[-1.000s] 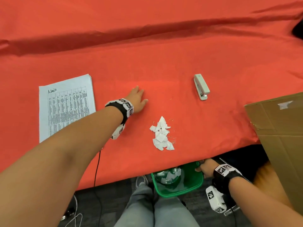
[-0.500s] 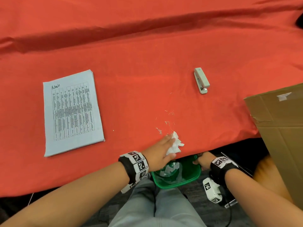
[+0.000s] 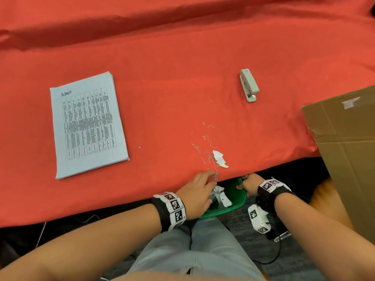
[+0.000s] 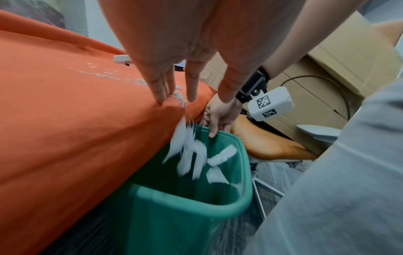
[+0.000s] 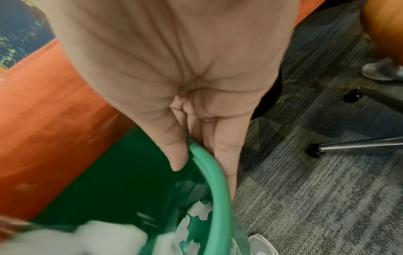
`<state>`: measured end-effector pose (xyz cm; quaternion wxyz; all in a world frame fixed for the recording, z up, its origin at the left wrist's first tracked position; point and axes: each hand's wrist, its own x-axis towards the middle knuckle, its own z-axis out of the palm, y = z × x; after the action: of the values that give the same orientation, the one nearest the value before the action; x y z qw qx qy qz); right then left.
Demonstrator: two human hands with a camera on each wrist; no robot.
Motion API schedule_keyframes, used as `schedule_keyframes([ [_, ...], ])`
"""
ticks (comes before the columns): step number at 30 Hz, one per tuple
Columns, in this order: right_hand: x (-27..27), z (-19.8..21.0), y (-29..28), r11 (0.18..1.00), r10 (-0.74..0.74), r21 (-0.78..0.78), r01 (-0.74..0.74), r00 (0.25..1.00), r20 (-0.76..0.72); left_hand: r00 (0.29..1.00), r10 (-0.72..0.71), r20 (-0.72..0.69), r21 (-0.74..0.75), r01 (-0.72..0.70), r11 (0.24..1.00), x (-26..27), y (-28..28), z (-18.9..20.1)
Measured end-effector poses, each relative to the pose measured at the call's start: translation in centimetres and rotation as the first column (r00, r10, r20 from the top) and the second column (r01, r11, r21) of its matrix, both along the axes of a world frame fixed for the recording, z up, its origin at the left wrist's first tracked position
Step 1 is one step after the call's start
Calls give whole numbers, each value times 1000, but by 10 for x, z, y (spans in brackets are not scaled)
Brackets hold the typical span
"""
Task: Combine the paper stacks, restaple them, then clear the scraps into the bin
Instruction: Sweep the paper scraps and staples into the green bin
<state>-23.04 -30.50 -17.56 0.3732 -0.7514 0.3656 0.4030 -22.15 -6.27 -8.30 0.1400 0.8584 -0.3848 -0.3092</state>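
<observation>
My left hand (image 3: 203, 185) lies at the table's near edge with straight fingers (image 4: 159, 89) pressing the red cloth, and it holds nothing. White paper scraps (image 4: 191, 155) are falling, blurred, into the green bin (image 3: 237, 201) just below the edge. My right hand (image 3: 248, 184) grips the bin's rim (image 5: 216, 189), thumb inside and fingers outside. One torn scrap (image 3: 219, 159) and loose staples (image 3: 205, 147) lie on the cloth just beyond my left hand. The printed paper stack (image 3: 87, 126) lies at the left. A pale stapler (image 3: 249, 85) sits shut further back on the right.
A cardboard box (image 3: 349, 149) overhangs the table's right end. An orange chair seat (image 4: 268, 145) and metal chair legs with castors (image 5: 359, 143) stand on the grey carpet beside the bin. My grey-trousered legs (image 3: 194, 250) are under the table edge.
My left hand swept the scrap pile from the middle of the cloth to the near edge; most scraps now drop into the bin. The right hand kept hold of the bin.
</observation>
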Motion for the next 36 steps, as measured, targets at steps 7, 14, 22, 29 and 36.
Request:
schedule_keyframes([
  [7, -1, 0, -2, 999, -29, 34, 28, 1000, 9, 981, 187, -60, -185, -195, 963, 34, -4, 17],
  [14, 0, -2, -2, 1000, 13, 17, -13, 1000, 0, 904, 425, 41, -45, -424, 905, 102, -6, 7],
  [22, 1, -6, -3, 999, -35, 34, 35, 999, -2, 990, 128, 65, -24, -127, 992, 40, -4, 2],
  [29, -2, -14, -9, 999, -27, 26, 27, 1000, 1, 995, -82, -51, -66, 78, 995, 4, -5, 3],
  [36, -3, -18, -11, 988, -129, 88, 129, 992, -16, 981, 172, 86, -36, -169, 985, 91, -28, 13],
])
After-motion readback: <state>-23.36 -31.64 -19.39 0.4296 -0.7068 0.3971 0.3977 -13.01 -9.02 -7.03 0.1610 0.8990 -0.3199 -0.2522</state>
